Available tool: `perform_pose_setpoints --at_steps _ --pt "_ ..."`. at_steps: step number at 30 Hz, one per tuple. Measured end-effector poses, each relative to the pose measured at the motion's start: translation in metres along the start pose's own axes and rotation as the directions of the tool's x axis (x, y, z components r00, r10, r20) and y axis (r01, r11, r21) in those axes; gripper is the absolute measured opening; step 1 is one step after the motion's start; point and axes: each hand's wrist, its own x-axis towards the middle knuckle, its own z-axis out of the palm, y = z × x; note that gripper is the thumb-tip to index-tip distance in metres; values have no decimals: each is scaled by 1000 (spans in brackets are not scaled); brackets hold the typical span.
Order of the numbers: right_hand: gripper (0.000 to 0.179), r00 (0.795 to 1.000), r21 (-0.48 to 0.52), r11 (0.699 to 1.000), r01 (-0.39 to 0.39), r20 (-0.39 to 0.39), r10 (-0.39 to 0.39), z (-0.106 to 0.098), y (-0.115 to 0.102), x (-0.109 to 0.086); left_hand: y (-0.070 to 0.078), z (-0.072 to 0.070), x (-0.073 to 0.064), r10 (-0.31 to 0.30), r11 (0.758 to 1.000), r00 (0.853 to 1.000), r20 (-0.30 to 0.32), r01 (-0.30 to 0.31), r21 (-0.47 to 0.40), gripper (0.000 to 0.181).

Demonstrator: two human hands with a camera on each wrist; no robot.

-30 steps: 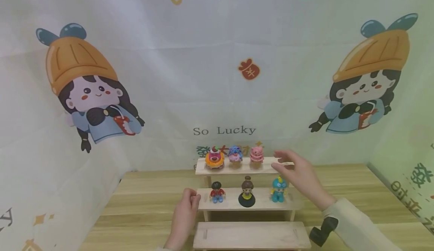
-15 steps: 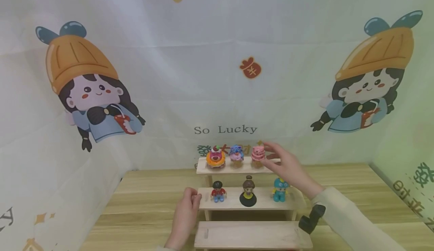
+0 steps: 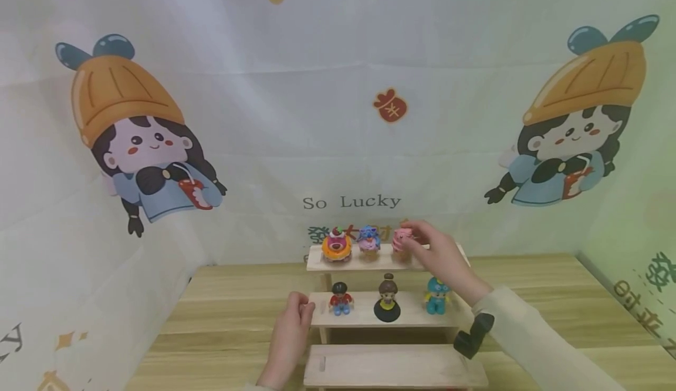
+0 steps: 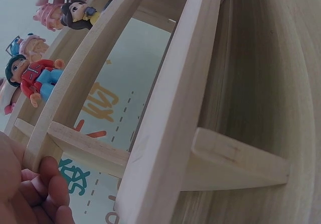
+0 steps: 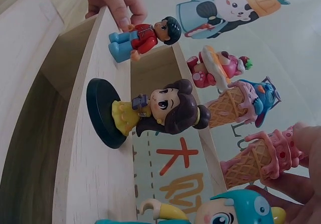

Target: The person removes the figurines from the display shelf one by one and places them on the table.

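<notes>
My right hand [image 3: 442, 257] pinches the head of a pink ice-cream-cone figurine [image 5: 258, 156] standing at the right of the wooden stand's top shelf [image 3: 380, 266]. Beside it stand a blue ice-cream-cone figurine [image 3: 368, 239] and a figurine with an orange ring [image 3: 336, 247]. My left hand [image 3: 289, 333] grips the left end of the middle shelf [image 3: 359, 319], thumb above and curled fingers below. That shelf bears a toy figure in red [image 4: 36, 77], a doll figurine on a black base [image 5: 163, 107] and a teal figure [image 3: 436, 302], partly covered by my right arm in the head view.
The lowest shelf [image 3: 391, 367] bears no figurines. Under the stand lies a wood-grain tabletop [image 3: 227, 303]. A printed cloth backdrop [image 3: 338, 132] hangs behind and at both sides. A black strap mount [image 3: 473, 335] sticks out from my right sleeve.
My right hand has moved left from the top shelf's right end to the pink ice-cream-cone figurine and taken hold of it. The left hand stays on the middle shelf.
</notes>
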Motion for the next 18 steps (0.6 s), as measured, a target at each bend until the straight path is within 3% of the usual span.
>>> perform_pose_setpoints --at_steps 18 --pt "30 999 6 999 -42 -34 43 5 -4 7 2 0 0 -18 1000 1000 10 18 10 17"
